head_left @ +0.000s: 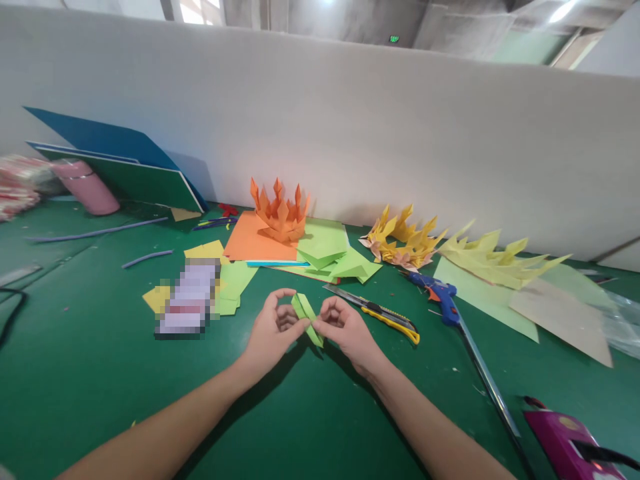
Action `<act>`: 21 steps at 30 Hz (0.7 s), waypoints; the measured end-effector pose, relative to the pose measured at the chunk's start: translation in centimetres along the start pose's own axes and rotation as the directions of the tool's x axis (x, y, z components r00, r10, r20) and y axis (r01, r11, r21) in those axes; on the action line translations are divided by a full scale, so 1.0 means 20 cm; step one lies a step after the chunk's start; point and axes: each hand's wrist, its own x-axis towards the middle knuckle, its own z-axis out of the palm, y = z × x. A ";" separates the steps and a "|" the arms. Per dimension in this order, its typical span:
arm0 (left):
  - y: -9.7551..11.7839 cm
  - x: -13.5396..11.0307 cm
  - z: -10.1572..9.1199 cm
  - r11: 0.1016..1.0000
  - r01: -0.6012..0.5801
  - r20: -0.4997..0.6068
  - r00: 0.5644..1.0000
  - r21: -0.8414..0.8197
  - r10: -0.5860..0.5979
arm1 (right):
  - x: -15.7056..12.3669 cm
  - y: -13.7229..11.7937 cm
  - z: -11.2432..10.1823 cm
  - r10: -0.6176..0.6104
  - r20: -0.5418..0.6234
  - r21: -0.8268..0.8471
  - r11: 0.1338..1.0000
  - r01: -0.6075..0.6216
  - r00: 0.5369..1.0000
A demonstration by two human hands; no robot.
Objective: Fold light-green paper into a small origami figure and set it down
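Observation:
A narrow folded piece of light green paper is held between my two hands, just above the green table. My left hand pinches it from the left, thumb in front and index finger at its upper end. From the other side, the thumb and fingers of my right hand grip its edge near the middle. Behind my hands lie loose light green paper sheets. A yellow-handled utility knife rests right of my right hand with its blade out.
An orange paper crown stands on orange sheets at the back. To its right are a yellow crown and a pale yellow spiked strip. A blue glue gun lies at right; a pixelated rectangle and pink bottle are left.

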 end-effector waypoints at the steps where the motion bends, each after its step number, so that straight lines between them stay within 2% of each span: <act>1: 0.00 0.00 0.00 1.000 0.000 -0.004 1.000 -0.005 0.000 | 0.00 0.00 0.00 -0.007 -0.004 0.011 1.000 0.007 1.000; 4: -0.01 0.00 0.01 1.000 0.004 0.015 1.000 -0.023 -0.003 | -0.01 0.01 0.00 -0.024 -0.035 0.062 0.998 0.026 0.999; 8: -0.01 0.00 0.01 0.998 0.060 0.099 0.993 0.036 -0.063 | 0.00 0.02 0.00 -0.026 -0.086 0.110 0.993 0.035 0.996; 15: 0.01 0.00 -0.01 0.996 0.087 0.035 0.995 0.032 -0.089 | -0.01 0.02 0.00 0.063 -0.013 0.135 0.989 -0.060 0.998; 21: 0.02 0.00 -0.02 0.998 0.061 0.031 0.998 0.026 -0.062 | 0.00 0.01 0.00 0.066 -0.018 0.015 0.998 -0.066 0.998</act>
